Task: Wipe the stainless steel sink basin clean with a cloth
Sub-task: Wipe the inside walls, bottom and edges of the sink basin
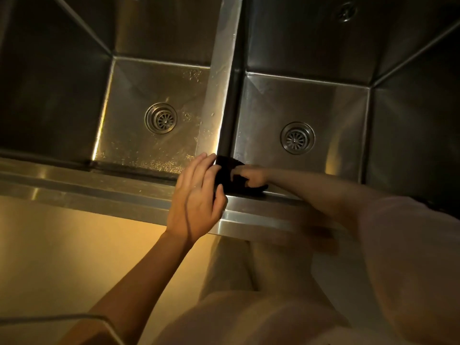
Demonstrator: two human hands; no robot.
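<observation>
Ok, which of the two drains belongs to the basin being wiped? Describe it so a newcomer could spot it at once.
Start at the steel divider running between the two basins. The basin on its right has the dark cloth at its near corner, held by the right hand, with the left hand beside it. Its drain lies just beyond the cloth, on a drier floor than the droplet-covered left basin's drain.
</observation>
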